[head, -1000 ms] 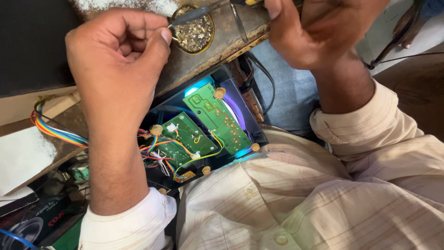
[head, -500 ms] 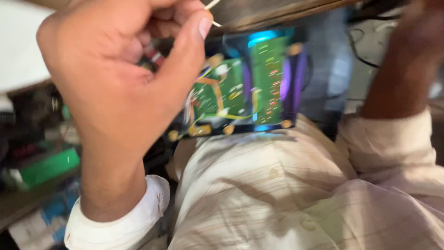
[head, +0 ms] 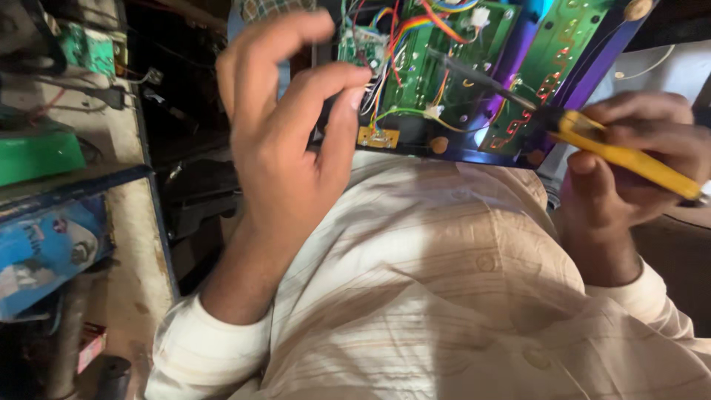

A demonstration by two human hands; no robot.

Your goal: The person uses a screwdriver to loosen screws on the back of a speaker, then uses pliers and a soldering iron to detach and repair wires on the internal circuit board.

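A device with green circuit boards [head: 415, 89] and coloured wires [head: 400, 30] sits open at the top of the view, its housing lit purple and blue [head: 518, 52]. My right hand [head: 629, 178] grips a yellow soldering iron [head: 629, 159]. The iron's dark tip [head: 474, 74] lies across the middle board. My left hand [head: 296, 141] is raised at the board's left edge, thumb and a fingertip pinched together beside the wire bundle. Whether anything is pinched between them is hidden.
My striped shirt [head: 459, 281] fills the lower middle. A shelf on the left carries a green box [head: 37, 155], a blue packet [head: 44, 248], a black plug [head: 111, 96] and a small green board [head: 89, 44]. A pale surface with a thin wire [head: 659, 63] lies at the upper right.
The view has swung so the open device now sits at the top. My right hand has come into view holding the soldering iron on the board. My left hand has moved to the board's edge.
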